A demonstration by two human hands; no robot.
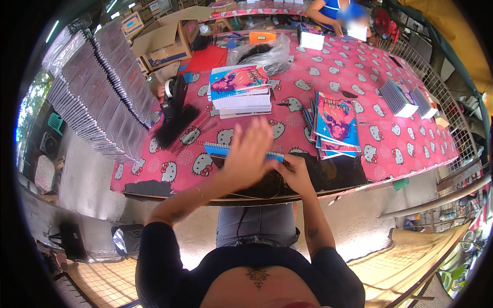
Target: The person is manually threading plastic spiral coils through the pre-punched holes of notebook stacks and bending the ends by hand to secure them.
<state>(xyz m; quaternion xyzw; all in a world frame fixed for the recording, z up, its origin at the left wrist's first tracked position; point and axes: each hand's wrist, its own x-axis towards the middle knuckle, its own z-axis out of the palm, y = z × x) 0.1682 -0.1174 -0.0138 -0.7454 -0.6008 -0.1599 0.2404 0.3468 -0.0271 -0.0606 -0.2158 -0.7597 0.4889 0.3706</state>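
Note:
In front of me, near the table's front edge, a blue-covered notebook (215, 149) stands tilted with its long edge toward me. My left hand (250, 154) lies across its middle, fingers stretched out and slightly blurred, hiding much of it. At the notebook's right end, my right hand (294, 173) is closed on the corner with thumb and fingers. Beyond is a stack of unbound-looking and covered notebooks (239, 84), the top cover blue and pink. Finished-looking spiral notebooks (336, 120) with the same cover lie piled to the right.
Black binding coils (176, 127) lie left of my hands beside a black device (174, 95). Tall wrapped notebook stacks (97, 87) rise at the left, near a cardboard box (164, 46). A plastic bag (264, 54) lies farther back. Across the table, a person in blue (328, 15) handles notebooks.

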